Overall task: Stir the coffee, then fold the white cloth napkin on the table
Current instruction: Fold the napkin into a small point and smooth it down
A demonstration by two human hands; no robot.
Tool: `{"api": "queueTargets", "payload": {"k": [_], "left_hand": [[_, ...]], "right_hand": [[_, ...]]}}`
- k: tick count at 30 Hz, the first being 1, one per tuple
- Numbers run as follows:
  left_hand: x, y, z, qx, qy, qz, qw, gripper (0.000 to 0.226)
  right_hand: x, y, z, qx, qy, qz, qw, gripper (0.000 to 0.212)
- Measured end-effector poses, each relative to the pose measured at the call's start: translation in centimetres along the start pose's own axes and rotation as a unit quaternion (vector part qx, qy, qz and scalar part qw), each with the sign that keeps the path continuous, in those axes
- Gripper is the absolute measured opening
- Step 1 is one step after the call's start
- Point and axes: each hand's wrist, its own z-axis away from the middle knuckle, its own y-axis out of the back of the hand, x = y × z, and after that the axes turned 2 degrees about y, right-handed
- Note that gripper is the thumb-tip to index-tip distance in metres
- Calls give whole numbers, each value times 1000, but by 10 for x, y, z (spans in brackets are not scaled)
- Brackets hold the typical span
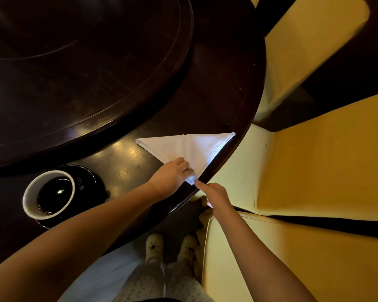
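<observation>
The white cloth napkin lies folded into a triangle near the edge of the dark wooden table, its point toward me. My left hand rests on the napkin's near corner, fingers curled over the cloth. My right hand pinches the very tip of that corner at the table's edge. To the left, a white cup of black coffee stands on a dark saucer. No spoon shows.
A large dark lazy Susan covers the table's middle. Yellow-covered chairs stand close on the right, one right beside my legs. My feet in light shoes show under the table's rim.
</observation>
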Motion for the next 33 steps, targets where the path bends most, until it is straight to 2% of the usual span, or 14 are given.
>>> {"api": "queueTargets", "payload": {"k": [8, 17, 20, 22, 23, 24, 26, 28, 30, 33], "left_hand": [[16, -9, 7, 42, 45, 61, 996, 28], [35, -17, 16, 74, 117, 57, 989, 27], [47, -20, 21, 91, 150, 61, 983, 24], [52, -22, 19, 95, 182, 67, 977, 24], [53, -22, 16, 93, 196, 66, 974, 23], [54, -23, 13, 92, 205, 61, 972, 22], [54, -25, 9, 86, 212, 42, 973, 19], [54, -27, 6, 81, 206, 15, 975, 18], [53, -27, 6, 79, 193, -6, 978, 18], [49, -24, 9, 66, 175, -13, 982, 20]], "right_hand": [[0, 0, 1, -2, 8, 15, 1000, 33], [-1, 3, 2, -9, 39, 38, 998, 39], [-2, 9, 2, -33, 59, 73, 995, 45], [-11, 19, -1, -14, 85, 109, 990, 32], [-17, 26, -4, 26, 106, 122, 986, 21], [-25, 35, -7, 82, 132, 137, 978, 18], [-45, 53, -16, 176, 218, 183, 942, 29], [-68, 66, -27, 201, 334, 247, 887, 37], [-89, 73, -43, 163, 391, 334, 842, 39], [-101, 79, -66, 70, 381, 490, 781, 36]]}}
